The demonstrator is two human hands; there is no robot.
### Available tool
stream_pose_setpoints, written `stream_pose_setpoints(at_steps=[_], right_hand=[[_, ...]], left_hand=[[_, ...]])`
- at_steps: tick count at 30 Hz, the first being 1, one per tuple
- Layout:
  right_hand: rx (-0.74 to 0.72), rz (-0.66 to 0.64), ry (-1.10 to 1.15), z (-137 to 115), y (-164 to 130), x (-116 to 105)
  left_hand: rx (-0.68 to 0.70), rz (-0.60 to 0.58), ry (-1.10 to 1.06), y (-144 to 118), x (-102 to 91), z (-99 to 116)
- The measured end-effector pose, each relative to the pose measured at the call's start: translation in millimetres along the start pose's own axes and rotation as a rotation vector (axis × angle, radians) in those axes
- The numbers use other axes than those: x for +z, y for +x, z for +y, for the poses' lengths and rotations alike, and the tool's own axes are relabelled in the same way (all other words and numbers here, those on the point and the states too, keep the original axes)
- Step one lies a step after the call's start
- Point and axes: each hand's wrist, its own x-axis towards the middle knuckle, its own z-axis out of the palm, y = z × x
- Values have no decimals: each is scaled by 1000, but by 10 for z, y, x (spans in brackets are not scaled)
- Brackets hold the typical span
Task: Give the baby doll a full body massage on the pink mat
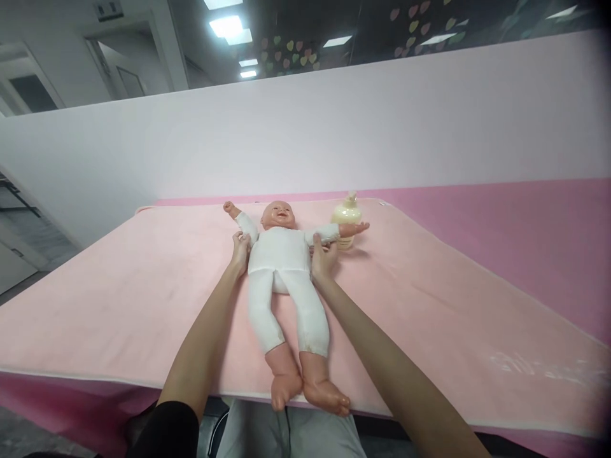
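A baby doll [281, 267] in a white suit lies on its back on a pale pink blanket [143, 286], head away from me, feet over the near edge. My left hand [240, 251] grips the doll's side under its arm. My right hand [323, 259] grips the other side of the torso under the other arm. A cream pump bottle [347, 216] stands just behind the doll's outstretched hand.
The blanket covers a table with a darker pink cloth [525, 235] showing at the right. A pale partition wall [305, 133] runs behind the table. My lap shows below the table's near edge.
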Motion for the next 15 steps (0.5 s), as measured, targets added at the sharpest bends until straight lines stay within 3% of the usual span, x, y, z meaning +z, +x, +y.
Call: stream_pose_setpoints(at_steps=[4, 7, 12, 15], right_hand=[[-207, -127, -365, 10, 22, -36], [-246, -205, -546, 23, 159, -89], [-305, -419, -831, 22, 411, -129], [-264, -494, -923, -2, 510, -91]], left_hand=[[3, 10, -7, 6, 0, -14], [30, 49, 51, 26, -22, -46], [172, 86, 437, 130, -44, -105], [206, 104, 537, 210, -35, -114]])
